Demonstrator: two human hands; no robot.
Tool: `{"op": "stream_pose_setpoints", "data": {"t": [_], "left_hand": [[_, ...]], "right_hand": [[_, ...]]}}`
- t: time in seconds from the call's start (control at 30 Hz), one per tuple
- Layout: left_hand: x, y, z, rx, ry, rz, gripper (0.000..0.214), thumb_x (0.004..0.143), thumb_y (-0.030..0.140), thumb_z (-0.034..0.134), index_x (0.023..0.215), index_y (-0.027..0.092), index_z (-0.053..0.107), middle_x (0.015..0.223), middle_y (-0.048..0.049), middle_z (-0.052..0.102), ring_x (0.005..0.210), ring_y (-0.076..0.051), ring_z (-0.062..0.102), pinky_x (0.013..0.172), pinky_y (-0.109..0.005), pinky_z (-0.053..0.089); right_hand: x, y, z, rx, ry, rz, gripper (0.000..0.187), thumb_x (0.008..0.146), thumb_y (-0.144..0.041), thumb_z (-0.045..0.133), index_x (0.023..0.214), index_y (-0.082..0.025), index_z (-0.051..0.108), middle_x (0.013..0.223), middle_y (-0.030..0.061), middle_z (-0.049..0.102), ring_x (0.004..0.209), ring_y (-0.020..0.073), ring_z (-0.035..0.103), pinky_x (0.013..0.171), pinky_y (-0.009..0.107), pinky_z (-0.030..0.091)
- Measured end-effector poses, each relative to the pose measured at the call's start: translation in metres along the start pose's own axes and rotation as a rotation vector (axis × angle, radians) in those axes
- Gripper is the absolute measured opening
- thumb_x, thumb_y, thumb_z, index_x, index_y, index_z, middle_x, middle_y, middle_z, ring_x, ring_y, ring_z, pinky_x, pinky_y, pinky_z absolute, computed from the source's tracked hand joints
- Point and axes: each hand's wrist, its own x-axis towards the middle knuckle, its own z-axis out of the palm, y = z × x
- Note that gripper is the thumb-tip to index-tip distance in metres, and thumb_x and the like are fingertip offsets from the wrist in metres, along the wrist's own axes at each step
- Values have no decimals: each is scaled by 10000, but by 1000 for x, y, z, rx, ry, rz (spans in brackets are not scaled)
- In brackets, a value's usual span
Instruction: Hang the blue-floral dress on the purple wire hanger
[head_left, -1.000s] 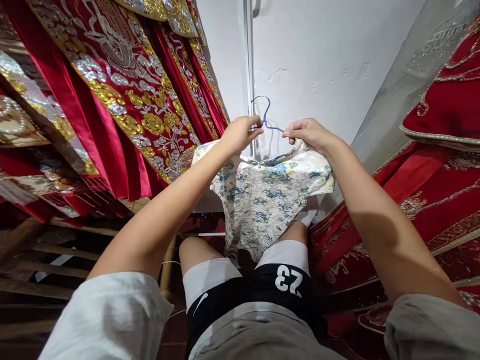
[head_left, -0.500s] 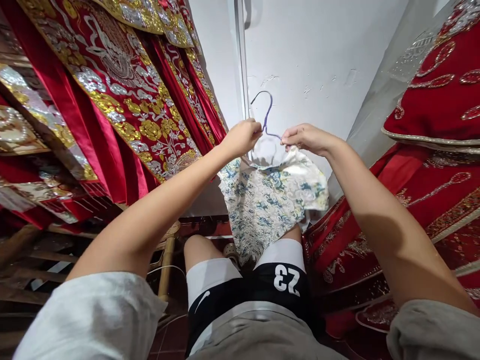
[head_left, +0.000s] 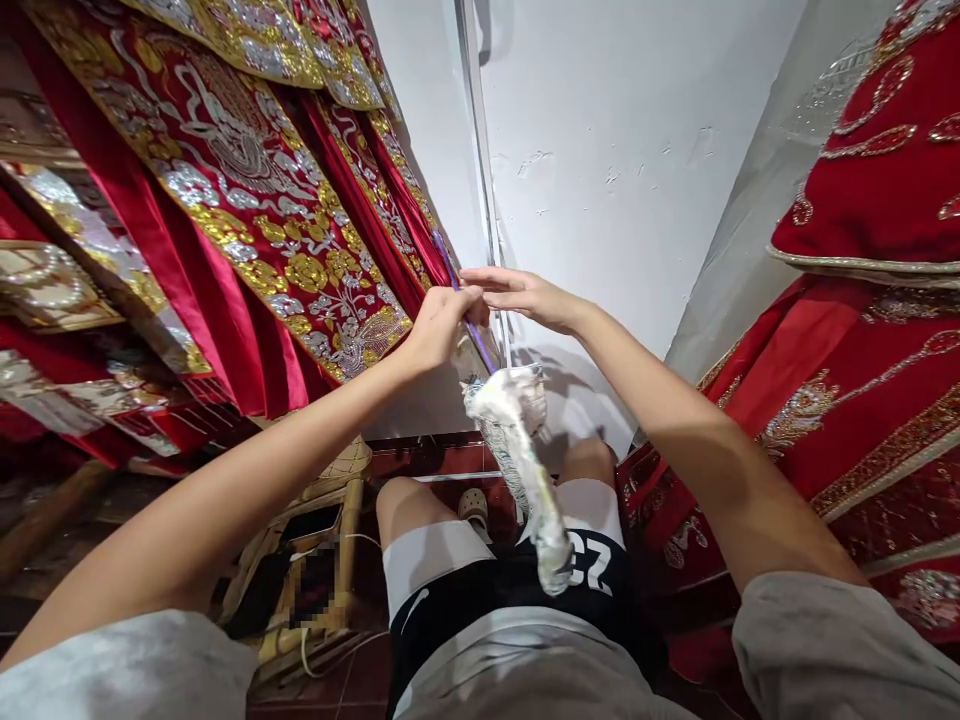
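My left hand (head_left: 452,322) is closed round the neck of a purple clothes hanger (head_left: 481,347), which slants from upper left to lower right. From the hanger dangles a white floral shirt (head_left: 525,430) with blue and yellow print, seen edge-on and bunched narrow, its near end over my lap. My right hand (head_left: 529,297) has its fingers stretched out beside the left hand, the tips close to the hanger. Whether those tips touch the hanger I cannot tell.
Red costumes with gold and silver embroidery (head_left: 300,230) hang at left, and more beaded red cloth (head_left: 885,200) hangs at right. A white wall (head_left: 622,120) stands ahead. Lower left is a bamboo stool (head_left: 349,500) with a dark blurred item and a cable.
The hanger and shirt have turned from facing me to edge-on. My right hand has let go of the shirt's shoulder and moved left to my left hand.
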Motion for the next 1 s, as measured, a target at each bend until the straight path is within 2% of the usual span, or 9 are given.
{"op": "stream_pose_setpoints", "data": {"t": [0.1, 0.2, 0.3, 0.4, 0.5, 0.6, 0.67, 0.83, 1.0], "left_hand": [[5, 4, -12, -46, 10, 37, 560, 1015, 460, 471, 518, 219, 380, 569, -37, 521, 659, -173, 594, 707, -326, 527], [8, 9, -24, -26, -111, 8, 563, 990, 523, 509, 528, 210, 432, 641, -78, 602, 764, -218, 650, 776, -357, 552], [12, 16, -36, 42, -228, -31, 508, 977, 515, 525, 583, 193, 546, 773, -117, 682, 911, -252, 682, 875, -387, 565], [17, 21, -52, 87, -266, -88, 397, 982, 425, 512, 704, 181, 655, 917, -131, 719, 1002, -240, 693, 915, -387, 577], [20, 21, -73, 102, -261, -163, 286, 949, 401, 578, 842, 176, 718, 1037, -127, 728, 995, -217, 704, 848, -360, 605], [26, 14, -92, 188, -224, -201, 236, 874, 380, 690, 998, 187, 750, 970, -104, 730, 831, -196, 694, 736, -345, 603], [33, 3, -99, 285, -154, -195, 239, 840, 359, 725, 998, 181, 747, 836, -81, 712, 715, -180, 657, 694, -345, 588], [65, -35, -97, 550, 47, -82, 196, 838, 350, 701, 772, 167, 677, 604, -48, 615, 712, -200, 636, 761, -359, 586], [97, -58, -63, 636, 92, 2, 105, 839, 260, 672, 816, 158, 679, 704, -78, 654, 830, -237, 647, 868, -394, 554]], "right_hand": [[10, 14, 15, -52, 21, -40, 476, 995, -610, 526, 961, -162, 685, 1028, 73, 704, 1094, 230, 600, 1099, 429, 445], [12, 23, 22, -116, 92, -77, 620, 981, -743, 415, 857, -175, 629, 954, 75, 671, 1048, 239, 581, 1068, 410, 438], [9, 28, 22, -162, 120, -63, 608, 950, -786, 416, 854, -208, 579, 931, 58, 633, 979, 222, 564, 973, 354, 464], [5, 28, 21, -264, 144, -47, 510, 963, -727, 454, 877, -233, 545, 889, 29, 589, 880, 195, 544, 858, 303, 468], [2, 23, 19, -430, 178, -86, 389, 1007, -586, 455, 908, -227, 564, 882, 23, 606, 846, 191, 542, 817, 291, 436], [7, 20, 15, -570, 240, -104, 306, 1001, -469, 481, 923, -206, 616, 880, 33, 649, 849, 209, 561, 826, 304, 412], [17, 21, 9, -619, 274, -84, 272, 984, -425, 513, 923, -197, 649, 877, 41, 666, 852, 220, 567, 831, 314, 410], [47, 25, -19, -635, 385, 41, 223, 942, -371, 622, 848, -178, 681, 843, 53, 659, 851, 212, 544, 835, 314, 424], [37, 25, -50, -612, 512, 166, 161, 887, -285, 693, 772, -175, 667, 705, 13, 580, 762, 180, 502, 789, 291, 418]]}}
